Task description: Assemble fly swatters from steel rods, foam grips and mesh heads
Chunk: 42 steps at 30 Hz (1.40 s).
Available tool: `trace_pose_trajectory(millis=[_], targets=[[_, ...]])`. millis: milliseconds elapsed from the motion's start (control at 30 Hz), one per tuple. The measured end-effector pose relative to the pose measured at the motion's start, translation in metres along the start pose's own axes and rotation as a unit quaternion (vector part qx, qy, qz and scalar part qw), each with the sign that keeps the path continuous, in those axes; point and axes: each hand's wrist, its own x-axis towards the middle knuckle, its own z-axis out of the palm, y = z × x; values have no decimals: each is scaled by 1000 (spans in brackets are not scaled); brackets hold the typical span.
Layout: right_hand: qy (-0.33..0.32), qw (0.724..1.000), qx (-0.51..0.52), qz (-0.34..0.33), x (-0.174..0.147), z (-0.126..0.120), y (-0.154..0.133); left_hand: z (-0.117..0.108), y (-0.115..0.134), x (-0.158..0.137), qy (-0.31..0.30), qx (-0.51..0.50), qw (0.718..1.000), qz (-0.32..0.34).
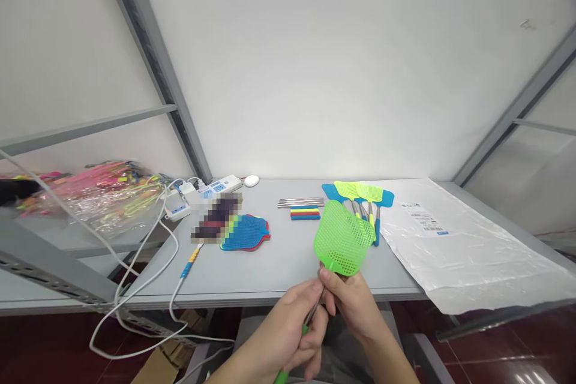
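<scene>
We hold a green fly swatter (336,234) over the front edge of the worktop (279,270). Our left hand (299,318) has its fingers curled around the thin rod, and our right hand (351,297) pinches just under the flat head. That head covers bits of the blue and yellow swatters (384,198). Metal rods (300,202) and coloured grips (305,213) lie farther back, flat swatter heads (245,233) left, a white plastic bag (432,216) right. One dark thing (218,218) is too blurry to name. Our swatter's green handle runs off the bottom.
</scene>
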Motion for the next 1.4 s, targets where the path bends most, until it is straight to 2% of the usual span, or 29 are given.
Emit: trace_pose_trajectory(millis=[100,167,233,333,400,500,567,700,767,833,900,1000,1133,1200,1333,1400], targets=[[0,1000,14,-23,-1,2,-2,-6,2,-1,11,68,998,12],[-9,999,22,-35,-1,4,-4,-13,2,-2,-15,42,999,-11],[1,998,45,-42,0,5,-5,-20,-1,-1,-89,-55,993,-58],[55,991,106,-53,5,-3,-10,-27,-10,3,-221,-202,949,-99],[85,985,133,-64,10,-14,-16,-26,-17,5,-252,-225,936,-98],[115,980,138,-85,15,-26,-24,-20,-21,7,-197,-176,959,-99],[129,978,138,-85,13,-24,-25,-14,-19,6,-148,-125,977,-88],[60,996,62,-25,-5,2,-13,-7,-8,0,-76,-41,995,-40],[28,999,25,-10,-14,11,-7,-6,-4,-3,-57,-5,998,-41],[44,998,36,-18,-18,10,-6,-7,-2,-6,-58,29,996,-58],[91,993,62,-35,-14,2,-12,-9,-3,-9,-58,73,993,-67],[133,987,62,-60,-4,-16,-32,-8,-3,-12,-20,177,982,-57],[134,986,61,-80,3,-21,-48,-1,1,-17,32,278,959,-42],[131,987,61,-77,-2,-13,-43,2,3,-18,36,282,958,-38],[53,998,22,-33,-19,3,-22,3,3,-19,32,282,959,-15],[53,998,32,-27,-22,1,-19,1,2,-18,30,302,953,-14]])
